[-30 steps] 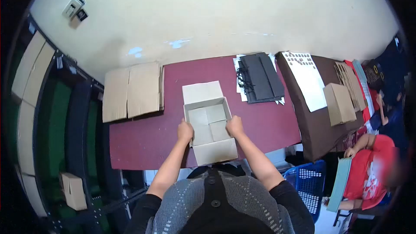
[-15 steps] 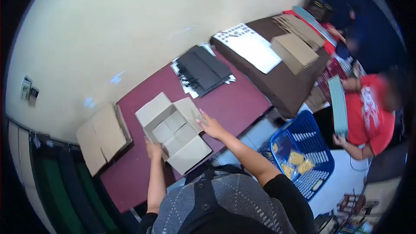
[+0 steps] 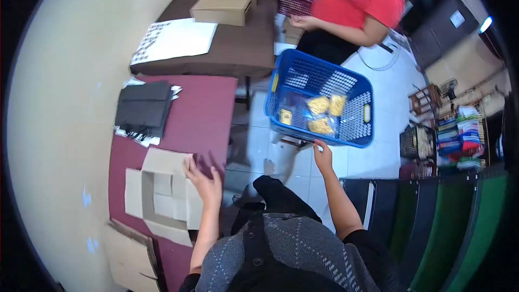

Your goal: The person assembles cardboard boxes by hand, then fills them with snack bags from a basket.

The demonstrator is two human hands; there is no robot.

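Observation:
An opened cardboard box (image 3: 147,197) with its flaps spread stands on the maroon table (image 3: 208,108). My left hand (image 3: 205,185) is at its right-hand flap, fingers spread and nothing held in them. My right hand (image 3: 323,157) reaches out to the near edge of a blue plastic basket (image 3: 278,94), fingertips right at the rim and fingers stretched out. Inside the basket lie several clear packets (image 3: 320,126) with yellow contents.
Black paper bags (image 3: 143,107) lie stacked beyond the box, and folded cardboard (image 3: 130,254) lies nearer. A brown-covered table (image 3: 238,48) bears a white sheet (image 3: 184,38) and a closed carton (image 3: 221,6). A person in a red shirt (image 3: 357,0) stands behind the basket.
My view has turned to the right. My right hand has left the box and moved over to the basket; my left hand has shifted to the box's right-hand flap.

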